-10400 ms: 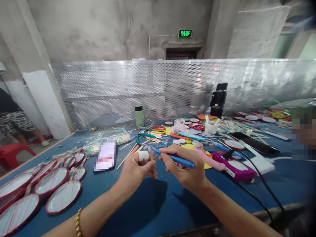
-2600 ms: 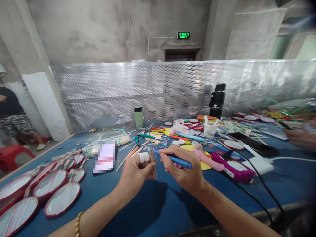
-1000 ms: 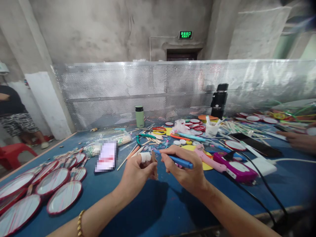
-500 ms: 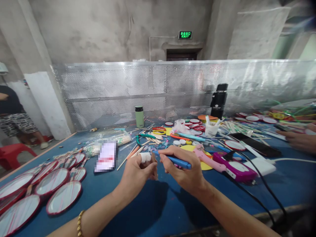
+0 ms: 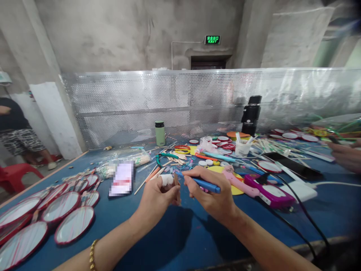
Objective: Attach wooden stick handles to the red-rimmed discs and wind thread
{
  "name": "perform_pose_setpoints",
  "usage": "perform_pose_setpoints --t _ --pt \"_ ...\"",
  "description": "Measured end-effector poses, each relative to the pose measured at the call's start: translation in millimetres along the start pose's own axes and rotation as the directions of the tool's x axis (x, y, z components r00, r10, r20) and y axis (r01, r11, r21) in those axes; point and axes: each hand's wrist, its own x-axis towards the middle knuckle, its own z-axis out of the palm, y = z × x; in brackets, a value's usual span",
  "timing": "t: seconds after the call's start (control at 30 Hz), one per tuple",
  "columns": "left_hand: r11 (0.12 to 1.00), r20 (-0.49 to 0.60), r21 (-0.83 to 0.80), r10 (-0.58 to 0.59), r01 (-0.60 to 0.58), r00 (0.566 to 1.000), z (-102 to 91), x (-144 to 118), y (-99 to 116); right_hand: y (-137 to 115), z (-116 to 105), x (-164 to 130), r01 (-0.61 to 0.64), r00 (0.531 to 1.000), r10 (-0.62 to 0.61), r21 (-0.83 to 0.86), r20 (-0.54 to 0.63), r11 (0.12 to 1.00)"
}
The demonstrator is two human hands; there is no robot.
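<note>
My left hand (image 5: 159, 194), white tape wrapped on one finger, is closed on a small flat brown piece (image 5: 176, 180) that looks like wood. Most of that piece is hidden by the fingers. A blue pen (image 5: 208, 185) is gripped in my right hand (image 5: 213, 192), its tip end pointing left at the brown piece. Whether the tip touches the piece, I cannot tell. Both hands are above the blue tabletop (image 5: 158, 237). Just beyond them lie teal-handled pliers (image 5: 161, 157) and short wooden sticks (image 5: 173, 161).
Several red-rimmed discs (image 5: 75, 224) lie at left beside a phone (image 5: 122, 178). A pink glue gun (image 5: 239, 181), a purple device (image 5: 270, 191) and black cables are at right. A green bottle (image 5: 160, 133) and black flask (image 5: 251, 114) stand behind. Another person's hand (image 5: 346, 154) is far right.
The view shifts very slightly. My hands stay in nearly the same pose with the pen close to the brown piece. The other person's hand at far right has moved a little.
</note>
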Motion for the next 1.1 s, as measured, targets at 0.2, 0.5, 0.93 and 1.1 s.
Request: perform_pose_setpoints --t 0.2,0.5,0.93,1.1 --pt "1.000 0.005 0.018 0.005 -0.005 1.000 -0.2 0.2 0.5 -0.9 0.3 0.0 -0.001 1.000 0.001 0.000 0.000 1.000" --pt "1.000 0.008 0.017 -0.007 0.007 1.000 0.1 0.9 2.2 -1.8 -0.5 0.6 0.017 1.000 -0.017 -0.008 -0.001 1.000" --pt "0.999 -0.029 0.008 -0.037 0.037 0.999 0.9 0.0 2.6 0.2 -0.8 0.2 -0.001 0.999 0.000 -0.022 -0.035 1.000" --pt "1.000 -0.023 0.002 -0.021 0.021 1.000 0.6 0.7 0.8 -1.6 0.0 0.5 0.006 0.999 -0.007 -0.019 -0.032 1.000"
